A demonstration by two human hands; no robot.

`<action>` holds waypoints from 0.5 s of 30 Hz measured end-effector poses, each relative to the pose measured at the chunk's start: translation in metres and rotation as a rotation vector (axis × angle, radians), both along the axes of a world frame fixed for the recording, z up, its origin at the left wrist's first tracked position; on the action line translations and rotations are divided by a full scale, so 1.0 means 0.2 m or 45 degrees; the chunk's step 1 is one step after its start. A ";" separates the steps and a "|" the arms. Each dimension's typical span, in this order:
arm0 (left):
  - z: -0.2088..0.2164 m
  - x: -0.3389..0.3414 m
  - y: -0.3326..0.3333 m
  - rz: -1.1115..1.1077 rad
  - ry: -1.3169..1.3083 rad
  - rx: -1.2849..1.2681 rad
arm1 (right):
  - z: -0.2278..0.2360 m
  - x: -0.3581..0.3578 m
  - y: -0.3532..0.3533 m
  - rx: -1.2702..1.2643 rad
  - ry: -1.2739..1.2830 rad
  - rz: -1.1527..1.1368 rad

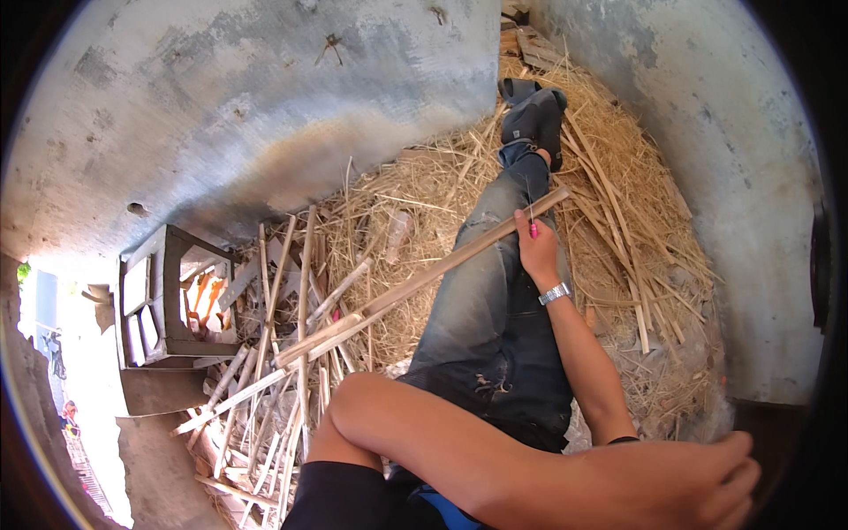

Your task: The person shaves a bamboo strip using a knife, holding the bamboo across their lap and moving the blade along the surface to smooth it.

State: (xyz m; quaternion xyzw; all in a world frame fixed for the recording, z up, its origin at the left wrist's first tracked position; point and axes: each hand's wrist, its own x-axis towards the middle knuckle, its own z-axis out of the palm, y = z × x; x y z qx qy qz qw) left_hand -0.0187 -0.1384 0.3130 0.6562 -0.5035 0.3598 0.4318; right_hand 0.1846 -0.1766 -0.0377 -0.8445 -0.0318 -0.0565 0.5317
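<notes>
holding a pink-handled tool (533, 230) at a wooden strip (442, 268) — right hand (541, 256)

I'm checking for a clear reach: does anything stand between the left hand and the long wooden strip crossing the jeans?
Yes. In this view, the right forearm and part of the jeans lie between the left hand, at lower right, and the long wooden strip.

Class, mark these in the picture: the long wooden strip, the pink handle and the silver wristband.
Long wooden strip (442, 268), head view: middle of its length.
Pink handle (533, 230), head view: its exposed part.
Silver wristband (555, 293), head view: band across the wrist.
</notes>
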 end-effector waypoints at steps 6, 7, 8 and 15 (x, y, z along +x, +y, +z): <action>-0.54 0.13 0.47 0.243 0.591 0.537 | -0.02 0.02 -0.08 -0.095 0.023 0.017; -0.62 0.15 0.56 0.586 0.850 0.504 | 0.00 0.02 -0.11 -0.094 0.039 0.019; -0.76 0.15 0.69 0.863 0.920 0.508 | 0.02 0.02 -0.12 -0.108 0.028 0.020; -1.37 -0.09 1.24 0.965 1.945 0.617 | 0.05 0.05 -0.08 -0.180 0.006 0.074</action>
